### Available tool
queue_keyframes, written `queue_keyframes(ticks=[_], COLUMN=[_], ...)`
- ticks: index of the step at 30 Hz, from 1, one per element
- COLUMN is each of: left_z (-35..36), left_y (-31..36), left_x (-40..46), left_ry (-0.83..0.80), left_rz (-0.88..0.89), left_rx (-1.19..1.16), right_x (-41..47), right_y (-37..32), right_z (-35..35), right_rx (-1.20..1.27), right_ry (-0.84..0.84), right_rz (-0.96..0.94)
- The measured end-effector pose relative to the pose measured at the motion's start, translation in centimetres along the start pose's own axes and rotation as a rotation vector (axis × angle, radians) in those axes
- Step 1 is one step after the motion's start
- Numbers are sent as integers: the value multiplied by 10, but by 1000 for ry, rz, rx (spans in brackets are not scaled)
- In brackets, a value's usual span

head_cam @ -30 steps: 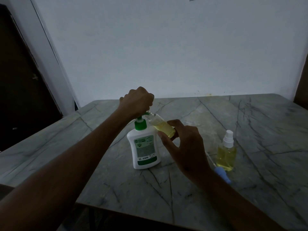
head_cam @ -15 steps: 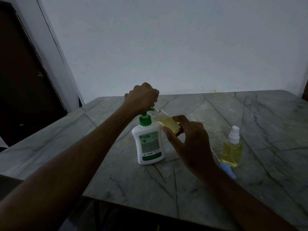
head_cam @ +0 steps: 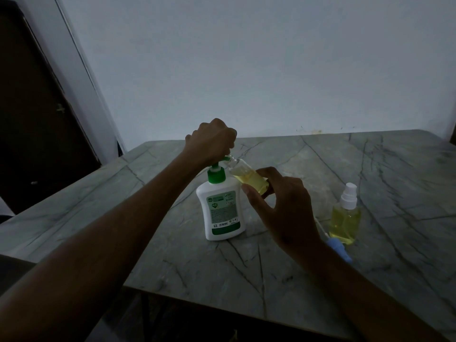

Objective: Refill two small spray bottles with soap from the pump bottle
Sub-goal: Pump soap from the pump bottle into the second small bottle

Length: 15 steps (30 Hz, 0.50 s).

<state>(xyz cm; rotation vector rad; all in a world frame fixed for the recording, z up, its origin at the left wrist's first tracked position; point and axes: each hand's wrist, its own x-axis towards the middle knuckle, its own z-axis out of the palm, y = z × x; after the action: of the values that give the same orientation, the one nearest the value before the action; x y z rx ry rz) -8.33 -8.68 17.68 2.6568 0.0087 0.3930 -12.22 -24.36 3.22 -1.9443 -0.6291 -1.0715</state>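
A white pump bottle (head_cam: pixel 220 210) with a green collar and label stands upright on the marble table (head_cam: pixel 320 267). My left hand (head_cam: pixel 212 139) sits curled over its pump head, which it hides. My right hand (head_cam: pixel 283 208) pinches a small clear spray bottle (head_cam: pixel 251 180) with its cap off, tilted so its open neck meets the pump spout; yellow liquid lies inside it. A second spray bottle (head_cam: pixel 345 215), capped in white and filled with yellow liquid, stands upright to the right.
A blue spray cap with a thin white tube (head_cam: pixel 338 248) lies on the table beside my right wrist. The table's front edge runs close below my arms. A dark door (head_cam: pixel 37 107) is at the left, a white wall behind.
My left hand has risen a little, and more of the green pump stem shows above the collar. The tilted spray bottle stays at the spout.
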Motion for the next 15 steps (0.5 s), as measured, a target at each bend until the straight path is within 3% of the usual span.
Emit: queue_keyframes(ticks=[15], left_z=[1], left_y=[-3], left_x=[5], left_ry=[-1], left_rz=[23], left_rx=[16], right_x=[1], right_y=[0], right_z=[0], right_rx=[-13], right_ry=[12], right_rz=[-10])
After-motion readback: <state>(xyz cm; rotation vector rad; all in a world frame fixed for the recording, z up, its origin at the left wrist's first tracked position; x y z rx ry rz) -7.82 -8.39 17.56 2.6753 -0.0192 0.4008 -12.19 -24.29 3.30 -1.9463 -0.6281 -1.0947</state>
